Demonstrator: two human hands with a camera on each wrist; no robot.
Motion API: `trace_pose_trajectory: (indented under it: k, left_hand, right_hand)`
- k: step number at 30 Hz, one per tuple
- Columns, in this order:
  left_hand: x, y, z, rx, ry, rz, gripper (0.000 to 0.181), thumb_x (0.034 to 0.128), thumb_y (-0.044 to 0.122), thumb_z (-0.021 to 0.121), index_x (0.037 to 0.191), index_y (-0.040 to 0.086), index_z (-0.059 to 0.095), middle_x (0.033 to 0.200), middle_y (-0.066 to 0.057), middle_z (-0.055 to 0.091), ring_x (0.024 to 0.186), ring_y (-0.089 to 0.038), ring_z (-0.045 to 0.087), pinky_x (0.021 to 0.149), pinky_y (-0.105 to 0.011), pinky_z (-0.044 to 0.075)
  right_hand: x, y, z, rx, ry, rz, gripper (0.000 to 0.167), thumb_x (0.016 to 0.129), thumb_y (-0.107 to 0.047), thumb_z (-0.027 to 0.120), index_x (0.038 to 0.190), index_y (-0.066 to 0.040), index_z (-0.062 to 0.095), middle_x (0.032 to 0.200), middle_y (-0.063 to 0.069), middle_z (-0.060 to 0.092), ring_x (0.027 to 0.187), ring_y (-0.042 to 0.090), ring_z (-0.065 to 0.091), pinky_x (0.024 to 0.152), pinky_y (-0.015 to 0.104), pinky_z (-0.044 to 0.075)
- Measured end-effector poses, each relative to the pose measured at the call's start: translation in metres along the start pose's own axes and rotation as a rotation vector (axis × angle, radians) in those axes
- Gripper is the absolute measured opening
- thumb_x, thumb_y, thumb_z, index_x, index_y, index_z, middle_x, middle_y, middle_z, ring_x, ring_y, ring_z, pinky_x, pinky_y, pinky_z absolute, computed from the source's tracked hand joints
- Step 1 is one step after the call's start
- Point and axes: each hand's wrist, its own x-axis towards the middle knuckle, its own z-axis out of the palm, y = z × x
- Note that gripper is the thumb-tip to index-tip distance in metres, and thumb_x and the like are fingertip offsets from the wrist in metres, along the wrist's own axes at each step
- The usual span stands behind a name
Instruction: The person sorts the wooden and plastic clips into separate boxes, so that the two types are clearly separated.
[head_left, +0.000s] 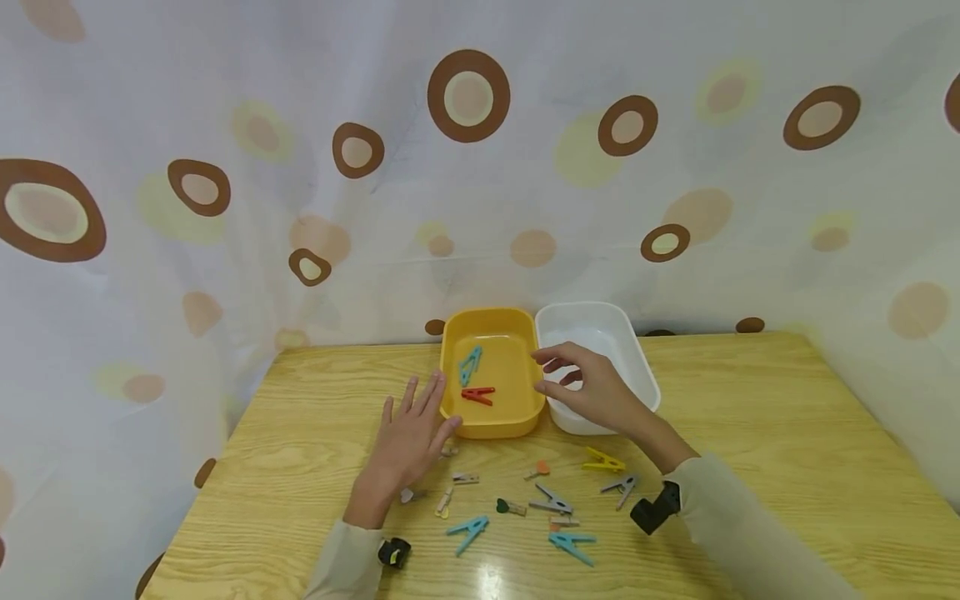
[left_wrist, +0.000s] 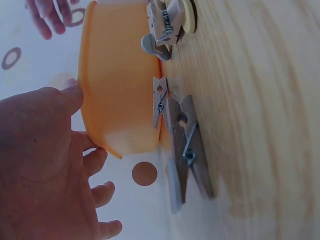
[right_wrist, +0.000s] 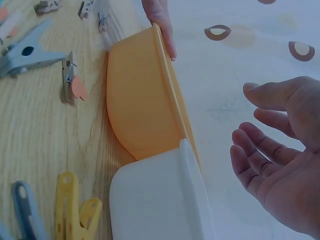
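Observation:
My left hand (head_left: 408, 442) rests its fingers and thumb on the near left rim of the yellow basin (head_left: 491, 431). The left wrist view shows the thumb and index finger touching that rim, the other fingers loosely spread. A blue clothespin (head_left: 470, 367) and a red clothespin (head_left: 478, 395) lie inside the basin. Above the white basin (head_left: 645, 379), beside the yellow one, hovers my right hand (head_left: 592, 387). Its fingers are loosely bent, and the right wrist view shows nothing between the right thumb and fingertips.
Several clothespins lie in front of the basins: a yellow one (head_left: 604, 460), a grey one (head_left: 552, 500), blue ones (head_left: 469, 532) and small wooden ones with shaped ends (head_left: 512, 507). A patterned cloth (head_left: 525, 200) hangs behind the wooden table (head_left: 300, 467).

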Motion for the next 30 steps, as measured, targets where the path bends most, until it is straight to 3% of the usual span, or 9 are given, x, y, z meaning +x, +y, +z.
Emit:
trace_pose_trajectory:
  k: [12, 22, 30]
  left_hand:
    - [-0.001, 0.000, 0.001, 0.003, 0.006, 0.002, 0.074, 0.1093, 0.054, 0.035, 0.166, 0.012, 0.014, 0.171, -0.004, 0.016, 0.157, -0.036, 0.009, 0.119, -0.069, 0.008]
    - [-0.001, -0.001, 0.000, 0.015, 0.000, 0.006, 0.073, 0.1096, 0.053, 0.035, 0.166, 0.011, 0.015, 0.171, -0.003, 0.014, 0.157, -0.033, 0.005, 0.119, -0.069, 0.010]
    - [-0.001, -0.001, 0.000, 0.019, -0.004, 0.008, 0.074, 0.1094, 0.054, 0.034, 0.166, 0.012, 0.013, 0.171, -0.003, 0.014, 0.157, -0.033, 0.006, 0.119, -0.068, 0.010]
  right_hand:
    - [-0.041, -0.003, -0.007, -0.022, 0.062, -0.037, 0.039, 0.089, -0.007, 0.081, 0.127, -0.007, 0.068, 0.121, 0.008, 0.069, 0.102, 0.027, 0.067, 0.079, 0.037, 0.060]
    - [-0.079, -0.002, -0.009, 0.007, 0.100, -0.010, 0.037, 0.090, -0.006, 0.080, 0.125, -0.005, 0.069, 0.119, 0.010, 0.070, 0.102, 0.024, 0.067, 0.076, 0.034, 0.060]
    - [-0.105, 0.004, -0.011, -0.004, 0.110, 0.064, 0.037, 0.089, -0.008, 0.081, 0.124, -0.006, 0.069, 0.118, 0.008, 0.070, 0.101, 0.025, 0.067, 0.076, 0.032, 0.060]
